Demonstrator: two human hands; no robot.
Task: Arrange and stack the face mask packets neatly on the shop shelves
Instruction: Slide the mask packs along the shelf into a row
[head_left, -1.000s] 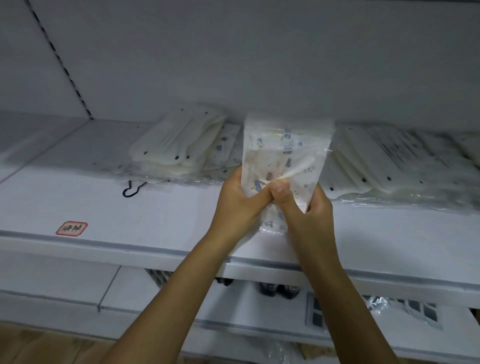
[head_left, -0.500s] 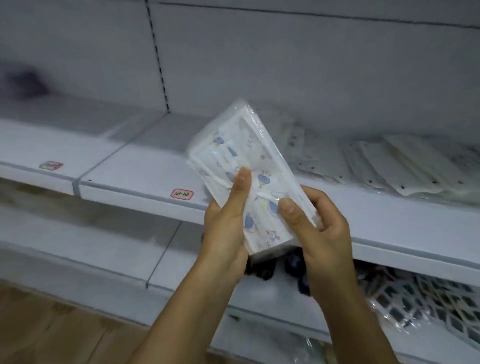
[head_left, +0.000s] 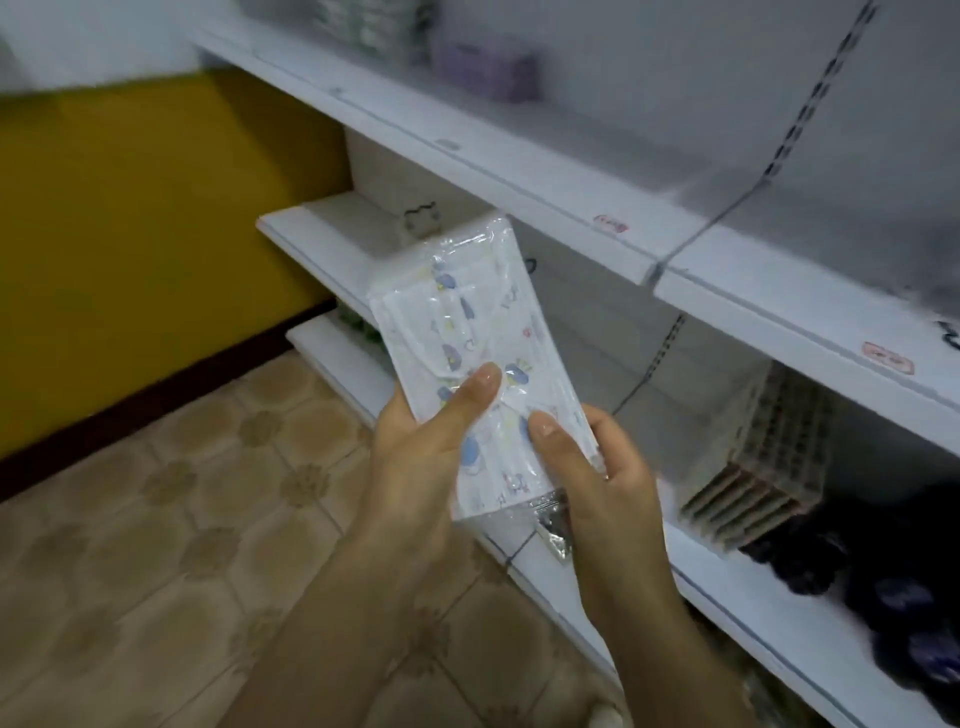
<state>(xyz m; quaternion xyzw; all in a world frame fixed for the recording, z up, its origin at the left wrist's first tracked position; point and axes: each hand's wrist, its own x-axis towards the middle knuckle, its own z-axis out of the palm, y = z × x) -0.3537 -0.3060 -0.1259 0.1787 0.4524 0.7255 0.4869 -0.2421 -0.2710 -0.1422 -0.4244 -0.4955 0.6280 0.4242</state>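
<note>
A clear plastic packet of white face masks with small blue and yellow prints (head_left: 470, 338) stands tilted in front of me, away from the shelves. My left hand (head_left: 415, 457) grips its lower left edge, thumb lying across the front. My right hand (head_left: 597, 483) grips its lower right edge, thumb pressed on the front and fingers behind. The packet's crinkled bottom seal pokes out between my hands. White shop shelves (head_left: 524, 182) run from upper left to lower right behind it.
A purple box (head_left: 488, 67) sits blurred on the top shelf. A stack of patterned packets (head_left: 763, 467) and dark packets (head_left: 893, 571) lie on the lower shelf at right. A yellow wall (head_left: 130, 234) and tan tiled floor (head_left: 156, 545) fill the left.
My view has swung left and down, away from the shelf of white mask packets. Both hands have kept hold of the printed packet, carrying it off that shelf and turning it more upright.
</note>
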